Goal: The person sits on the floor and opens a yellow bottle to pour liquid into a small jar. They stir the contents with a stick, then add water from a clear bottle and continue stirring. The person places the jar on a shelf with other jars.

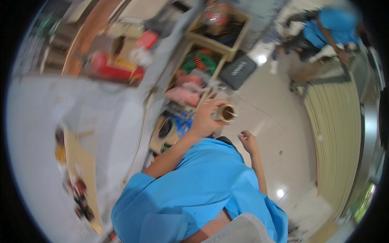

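One short cardboard tube (pixel 225 113), tan with a dark hollow end, is being gripped in the left hand (pixel 206 117), the fingers being wrapped around its side and its open end being turned toward the camera. The left forearm is being stretched forward from a blue sleeve (pixel 202 182), bent at the elbow. The right hand (pixel 248 140) is being held empty just below and to the right of the tube, its fingers being curled loosely inward, apart from the tube. Beyond the left hand, two open wooden crates (pixel 210 60) of mixed items are being seen, with one dark flat case (pixel 238 69) beside them. Left of the left hand, a pale tabletop (pixel 101 117) is being shown, blurred. Far beyond the right hand, another person in blue (pixel 330 26) is being glimpsed over the tiled floor (pixel 275 121).
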`<state>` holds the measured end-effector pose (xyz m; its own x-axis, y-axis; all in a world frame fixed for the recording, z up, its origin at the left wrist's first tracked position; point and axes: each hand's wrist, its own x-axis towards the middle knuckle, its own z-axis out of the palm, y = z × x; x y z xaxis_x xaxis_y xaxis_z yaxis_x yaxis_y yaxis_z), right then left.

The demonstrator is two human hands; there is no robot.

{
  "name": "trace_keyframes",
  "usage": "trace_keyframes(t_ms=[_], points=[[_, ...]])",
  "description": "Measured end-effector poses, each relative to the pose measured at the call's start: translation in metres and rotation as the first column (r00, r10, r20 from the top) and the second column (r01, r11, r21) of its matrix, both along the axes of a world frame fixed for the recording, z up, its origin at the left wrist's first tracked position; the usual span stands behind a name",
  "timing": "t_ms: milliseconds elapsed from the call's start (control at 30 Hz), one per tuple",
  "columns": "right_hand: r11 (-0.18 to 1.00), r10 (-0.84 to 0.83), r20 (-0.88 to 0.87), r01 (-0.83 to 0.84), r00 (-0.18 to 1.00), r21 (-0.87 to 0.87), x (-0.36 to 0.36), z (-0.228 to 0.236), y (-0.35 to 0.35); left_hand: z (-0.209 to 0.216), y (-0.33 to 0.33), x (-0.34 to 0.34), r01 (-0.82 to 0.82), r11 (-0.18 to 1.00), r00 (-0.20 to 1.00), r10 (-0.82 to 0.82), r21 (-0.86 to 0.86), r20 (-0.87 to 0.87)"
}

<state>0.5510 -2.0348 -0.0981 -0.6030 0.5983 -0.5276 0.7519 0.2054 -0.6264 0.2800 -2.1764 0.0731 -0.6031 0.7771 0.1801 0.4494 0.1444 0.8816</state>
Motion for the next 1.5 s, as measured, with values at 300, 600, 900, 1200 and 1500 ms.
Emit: trace_keyframes(t_ms=[300, 600, 900, 1200, 1500], points=[[0.595, -0.767, 0.047, 0.738, 0.639, -0.318, 0.04, -0.087, 0.06, -0.025, 0.18, -0.125, 0.174, 0.972, 0.984, -0.164, -0.16, 0.076], [0.464, -0.767, 0.439, 0.877, 0.468, -0.126, 0.049, -0.15, 0.072, -0.084, 0.438, -0.131, 0.5, 0.856, 0.862, -0.478, -0.131, 0.169], [0.27, -0.908, 0.239, 0.918, 0.343, -0.29, -0.003, -0.185, 0.302, -0.06, 0.62, -0.135, 0.522, 0.848, 0.853, -0.518, -0.097, 0.065], [0.172, -0.953, 0.178, 0.924, 0.243, -0.342, -0.043, -0.23, 0.537, -0.103, 0.823, -0.156, 0.519, 0.848, 0.855, -0.515, -0.107, 0.069], [0.546, -0.701, 0.405, 0.807, 0.587, -0.227, -0.087, -0.269, 0.72, -0.121, 1.141, -0.204, 0.452, 0.89, 0.892, -0.453, -0.051, 0.009]])
